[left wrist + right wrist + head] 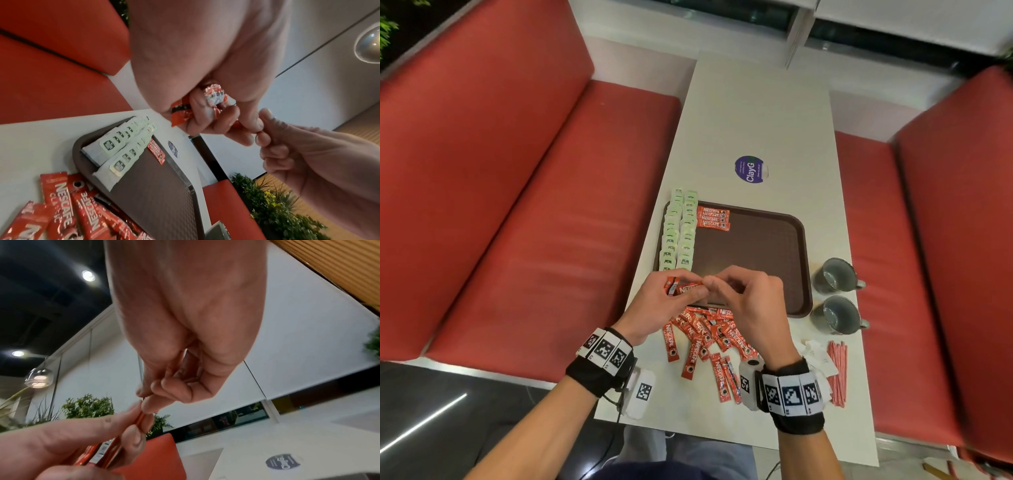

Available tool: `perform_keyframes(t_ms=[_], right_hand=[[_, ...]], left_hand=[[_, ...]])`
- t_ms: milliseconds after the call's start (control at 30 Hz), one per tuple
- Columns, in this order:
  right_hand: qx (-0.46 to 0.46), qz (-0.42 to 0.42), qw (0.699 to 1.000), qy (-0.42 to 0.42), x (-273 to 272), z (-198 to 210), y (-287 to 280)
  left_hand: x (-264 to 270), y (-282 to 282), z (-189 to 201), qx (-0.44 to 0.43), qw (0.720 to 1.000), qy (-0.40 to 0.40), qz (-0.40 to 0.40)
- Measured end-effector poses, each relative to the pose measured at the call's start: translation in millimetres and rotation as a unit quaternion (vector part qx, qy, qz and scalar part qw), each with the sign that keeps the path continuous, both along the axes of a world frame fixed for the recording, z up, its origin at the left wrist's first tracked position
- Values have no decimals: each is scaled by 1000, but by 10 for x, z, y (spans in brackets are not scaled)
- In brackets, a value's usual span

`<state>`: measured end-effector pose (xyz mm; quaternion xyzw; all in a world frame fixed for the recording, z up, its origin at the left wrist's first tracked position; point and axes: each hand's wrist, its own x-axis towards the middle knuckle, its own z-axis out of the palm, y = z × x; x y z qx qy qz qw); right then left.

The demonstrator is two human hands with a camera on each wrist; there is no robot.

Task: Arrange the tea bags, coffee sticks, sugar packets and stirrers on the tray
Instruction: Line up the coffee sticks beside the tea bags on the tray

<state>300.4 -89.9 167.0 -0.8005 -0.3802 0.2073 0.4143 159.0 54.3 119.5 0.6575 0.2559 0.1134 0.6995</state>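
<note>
Far left on the flat dark brown plastic tray (774,240), two neat columns of pale green paper tea bags (678,230) ran along its left edge, with a short row of red foil coffee sticks (713,218) tucked right beside them at the far corner. The rest of the tray was bare.

Over the tray's near edge, the left hand (659,305) had its fingers curled round a small bundle of red coffee sticks (685,287), and the right hand (751,301) was pinching the end of that same bundle, probably squaring it up or peeling one off. Below the hands, a messy heap of loose red coffee sticks (709,339) sat on the white tabletop (756,113).

Over to the right were two grey ceramic cups (834,294), then crumpled white paper sugar packets (816,353) and a bunch of thin red-and-white stirrers (837,370), all off the tray.

What could go wrong: those foil sticks look slippery, so if the pinch pulled too hard the bundle could fan out and drop onto the tidy row or the tea bags, knocking them crooked. A wrist sweeping right could also clip the cups.
</note>
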Motion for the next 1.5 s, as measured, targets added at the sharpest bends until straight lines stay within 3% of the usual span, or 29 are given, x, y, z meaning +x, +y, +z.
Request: perform_keyframes(t_ms=[233, 700, 767, 833, 900, 1067, 1233, 1333, 1500], right_hand=[[41, -31, 998, -27, 71, -28, -3], [24, -114, 991, 71, 289, -285, -8], [-4, -107, 994, 26, 304, -399, 31], [-43, -63, 994, -80, 306, -505, 86], [-88, 5, 979, -185, 305, -582, 156], [-101, 62, 944, -309, 396, -641, 374], [-108, 80, 931, -339, 675, -696, 593], [-173, 63, 933, -308, 1042, -858, 824], [-280, 55, 911, -299, 1529, -1281, 1268]], left_hand=[[92, 5, -12, -69, 997, -8, 28], [268, 196, -108, -39, 996, 21, 72], [301, 243, -152, -11, 997, 39, 73], [333, 298, -195, 33, 995, 63, 65], [372, 345, -212, 76, 993, 76, 52], [489, 430, -211, 99, 990, 86, 51], [540, 529, -272, 62, 990, 84, 100], [501, 587, -363, 43, 985, 103, 134], [352, 583, -463, -36, 981, 119, 146]])
